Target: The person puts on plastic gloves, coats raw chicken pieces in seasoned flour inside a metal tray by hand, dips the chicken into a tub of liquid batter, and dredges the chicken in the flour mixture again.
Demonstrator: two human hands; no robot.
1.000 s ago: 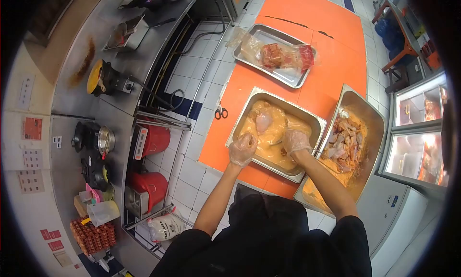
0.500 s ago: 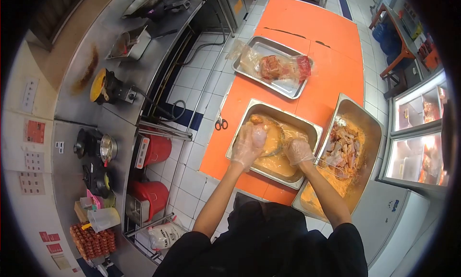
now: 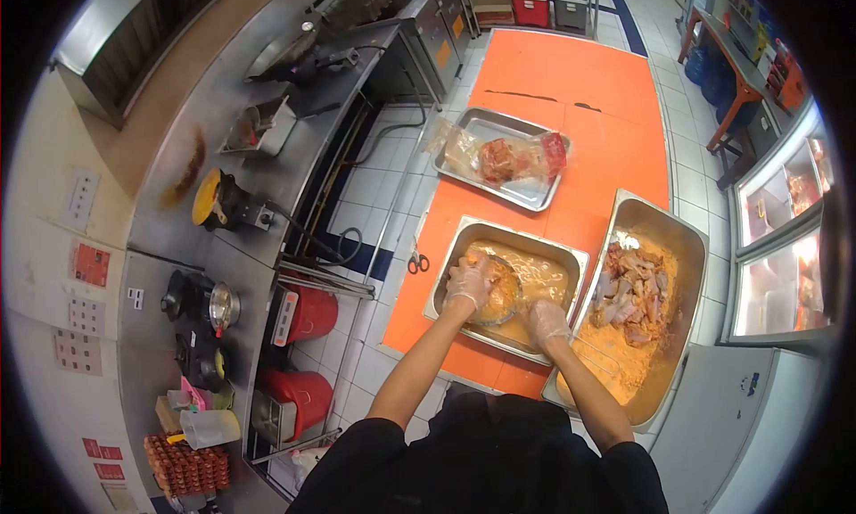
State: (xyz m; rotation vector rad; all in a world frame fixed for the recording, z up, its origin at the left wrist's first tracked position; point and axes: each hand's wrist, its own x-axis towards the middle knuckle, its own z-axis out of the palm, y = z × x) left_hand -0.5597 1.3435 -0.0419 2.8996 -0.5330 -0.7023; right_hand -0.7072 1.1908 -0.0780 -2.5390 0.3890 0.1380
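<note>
A deep metal pan (image 3: 578, 257) of thin orange batter (image 3: 546, 278) stands before me on the orange tabletop. A round wire strainer (image 3: 510, 302) rests in it, loaded with orange-coated food. My left hand (image 3: 470, 282), in a clear plastic glove, is over the strainer's left side, fingers curled around a coated lump that looks like meat and is mostly hidden. My right hand (image 3: 546, 320), gloved too, is closed at the pan's front right edge around the strainer's handle; the wire end (image 3: 599, 357) sticks out behind it. To the right, a larger pan (image 3: 698, 273) holds raw chicken pieces (image 3: 637, 291) on orange flour (image 3: 615, 358).
A shallow tray (image 3: 535, 200) with a plastic bag of reddish meat (image 3: 499, 160) lies farther back. Black scissors (image 3: 417, 263) are at the table's left edge. A steel counter with burners and pans (image 3: 223, 307) runs along the left. A lit glass-front fridge (image 3: 780, 282) stands right.
My left hand has shifted onto the strainer, and the pale piece seen beside it no longer shows. My right hand remains at the handle. The whole view has tilted upward.
</note>
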